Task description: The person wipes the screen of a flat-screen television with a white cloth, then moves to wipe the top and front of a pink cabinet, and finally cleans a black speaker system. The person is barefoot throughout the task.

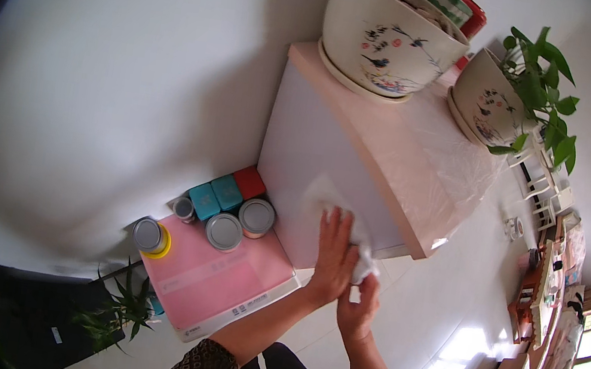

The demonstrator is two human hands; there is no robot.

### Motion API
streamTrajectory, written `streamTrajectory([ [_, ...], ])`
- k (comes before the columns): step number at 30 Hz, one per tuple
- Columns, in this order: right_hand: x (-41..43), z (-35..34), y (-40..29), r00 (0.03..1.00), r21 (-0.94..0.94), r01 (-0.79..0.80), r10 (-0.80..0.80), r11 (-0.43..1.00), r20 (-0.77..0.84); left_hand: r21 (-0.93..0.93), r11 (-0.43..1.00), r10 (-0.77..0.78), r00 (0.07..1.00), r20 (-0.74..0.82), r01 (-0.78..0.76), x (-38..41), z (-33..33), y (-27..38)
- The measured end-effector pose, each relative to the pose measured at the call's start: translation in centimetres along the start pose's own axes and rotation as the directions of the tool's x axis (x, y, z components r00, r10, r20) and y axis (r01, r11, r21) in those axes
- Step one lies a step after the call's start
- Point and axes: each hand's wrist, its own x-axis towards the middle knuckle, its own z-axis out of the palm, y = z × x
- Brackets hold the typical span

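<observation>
My left hand [333,255] lies with its fingers stretched out, close to the pale side panel of a pink-topped cabinet [323,149]. Beside it, lower right, my right hand [360,301] pinches a crumpled white cloth or tissue [365,262]. Part of the white material lies behind my left hand, so its full extent is hidden. Whether the left palm touches the panel cannot be told.
Left of the cabinet, a pink box [219,287] bears lidded cans [223,232], teal boxes [205,201] and a red box [249,181]. On the cabinet stand a large ceramic pot [395,40] and a potted plant [491,101]. A spiky-leaved plant [126,302] is lower left.
</observation>
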Motion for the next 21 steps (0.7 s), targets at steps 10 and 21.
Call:
streamTrajectory([
  [10, 3.3, -1.0, 1.8, 0.995, 0.048, -0.039, 0.043, 0.998, -0.087, 0.374, 0.911, 0.198, 0.980, -0.035, -0.171, -0.3, 1.1, 1.2],
  [21, -0.6, 2.5, 4.9, 0.889, 0.139, -0.420, 0.377, 0.897, 0.260, 0.469, 0.873, -0.147, 0.989, -0.007, 0.133, -6.3, 1.3, -4.0],
])
